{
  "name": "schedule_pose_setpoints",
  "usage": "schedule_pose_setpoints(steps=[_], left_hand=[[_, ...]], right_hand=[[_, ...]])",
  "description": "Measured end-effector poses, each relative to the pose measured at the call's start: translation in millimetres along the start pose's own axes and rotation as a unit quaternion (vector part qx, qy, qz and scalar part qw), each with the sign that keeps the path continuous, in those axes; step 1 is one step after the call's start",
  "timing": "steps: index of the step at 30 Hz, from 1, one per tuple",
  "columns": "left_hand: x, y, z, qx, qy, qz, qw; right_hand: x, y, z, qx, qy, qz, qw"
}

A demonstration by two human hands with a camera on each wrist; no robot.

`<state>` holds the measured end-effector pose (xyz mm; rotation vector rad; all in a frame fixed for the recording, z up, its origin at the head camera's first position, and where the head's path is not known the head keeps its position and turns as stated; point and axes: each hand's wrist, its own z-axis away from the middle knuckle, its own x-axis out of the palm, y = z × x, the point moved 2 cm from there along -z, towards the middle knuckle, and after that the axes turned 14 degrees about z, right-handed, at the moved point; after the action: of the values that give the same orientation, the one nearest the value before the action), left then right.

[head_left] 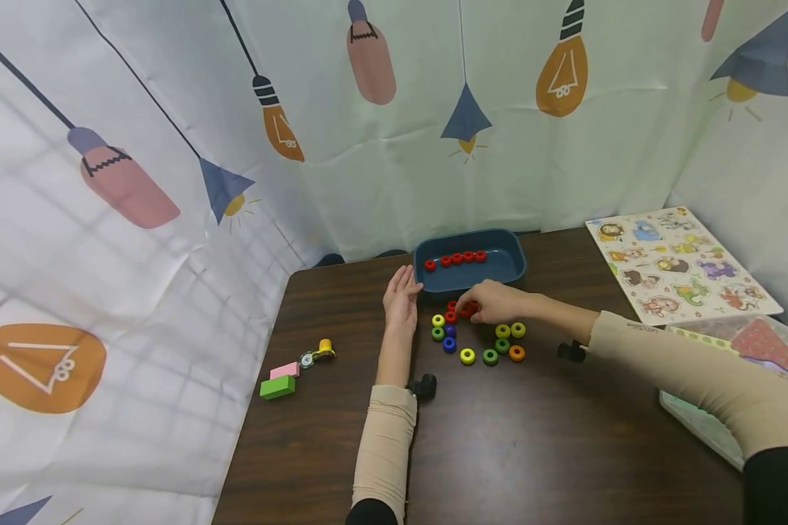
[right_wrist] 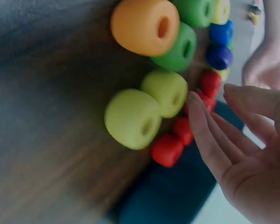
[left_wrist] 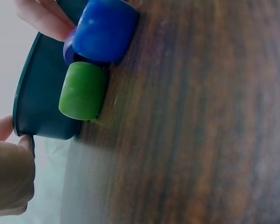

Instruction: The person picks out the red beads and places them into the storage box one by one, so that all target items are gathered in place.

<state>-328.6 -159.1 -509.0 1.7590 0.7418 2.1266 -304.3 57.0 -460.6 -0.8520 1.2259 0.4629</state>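
My left hand rests against the left front corner of the blue tray, fingers straight beside its wall and thumb touching the corner. In the left wrist view that hand meets the tray's end at lower left. Several red beads lie in a row inside the tray. Over a cluster of red beads just in front of the tray is my right hand. Its thumb and forefinger are apart around a red bead, with no firm hold visible; the fingers partly hide it.
Yellow beads, green beads, blue beads and an orange bead lie before the tray. Pink and green blocks and a small yellow toy are at left. An animal picture board lies back right.
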Motion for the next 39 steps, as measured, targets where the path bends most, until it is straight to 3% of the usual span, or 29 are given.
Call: schedule_pose_setpoints(steps=[5, 10, 16, 20, 25, 31, 39], left_hand=[[0.2, -0.6, 0.6, -0.004, 0.000, -0.002, 1.0000], [-0.5, -0.7, -1.2, 0.000, 0.004, -0.006, 1.0000], [0.0, -1.8, -1.0, -0.003, 0.007, -0.004, 1.0000], [-0.3, -0.9, 0.9, -0.004, 0.004, 0.001, 1.0000], [0.3, 2.7, 0.4, -0.007, -0.002, 0.003, 1.0000], [0.7, 4.8, -0.3, 0.008, 0.002, -0.008, 0.9999], [1.2, 1.3, 1.5, 0.001, 0.002, -0.009, 1.0000]], right_hand=[[11, 0, -4, 0.024, -0.003, -0.049, 0.999], [18, 2, -7, 0.060, -0.036, -0.155, 0.985], [19, 2, -9, 0.076, -0.049, -0.198, 0.976], [6, 0, -13, 0.068, -0.046, -0.222, 0.972], [-25, 0, -29, 0.059, -0.038, -0.255, 0.964], [-56, 8, -57, 0.085, -0.024, -0.294, 0.952], [-52, 33, -94, 0.127, -0.012, -0.293, 0.948]])
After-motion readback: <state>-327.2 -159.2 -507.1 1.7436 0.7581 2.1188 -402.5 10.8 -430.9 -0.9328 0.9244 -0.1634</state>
